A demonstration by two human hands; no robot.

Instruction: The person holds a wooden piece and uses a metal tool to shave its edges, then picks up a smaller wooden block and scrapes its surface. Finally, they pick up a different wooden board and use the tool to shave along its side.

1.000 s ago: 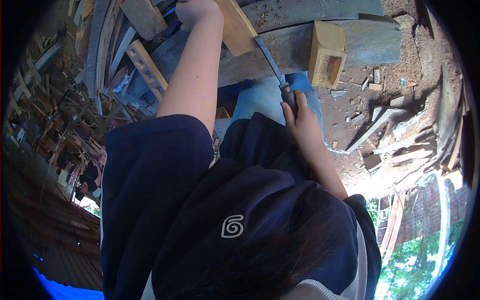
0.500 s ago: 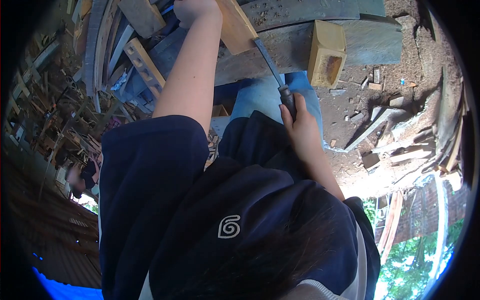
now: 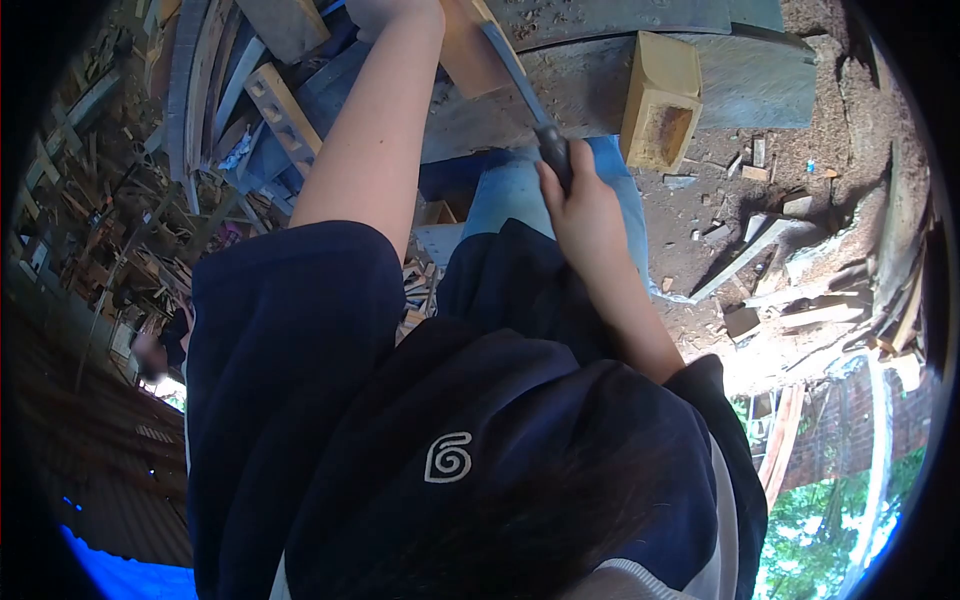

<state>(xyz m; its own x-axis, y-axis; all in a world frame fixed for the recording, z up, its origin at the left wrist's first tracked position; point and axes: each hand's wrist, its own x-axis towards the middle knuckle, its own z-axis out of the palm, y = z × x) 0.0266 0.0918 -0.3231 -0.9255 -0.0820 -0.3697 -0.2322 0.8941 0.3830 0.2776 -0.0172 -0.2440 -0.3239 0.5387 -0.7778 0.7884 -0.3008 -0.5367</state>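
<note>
My right hand (image 3: 592, 215) is closed round the dark handle of a file (image 3: 515, 75), whose long, flat metal blade slants up and left. The blade lies along the right edge of a flat wooden piece (image 3: 470, 55) at the top of the view. Beside the left side of that piece is my left hand (image 3: 385, 10), cut off by the frame's top edge, so its fingers are hidden. The wooden piece rests over a worn, grey plank bench (image 3: 575, 95) in front of my knees.
A hollowed wooden block (image 3: 660, 100) stands on the bench to the right. Timber offcuts (image 3: 285, 110) and long boards are piled at the left. Wood scraps (image 3: 760, 235) and chips litter the ground at the right. Another person (image 3: 160, 350) is at the far left.
My right hand and the file have moved up and slightly left, so more of the blade lies along the wooden piece's edge. My left arm has stayed nearly in place.
</note>
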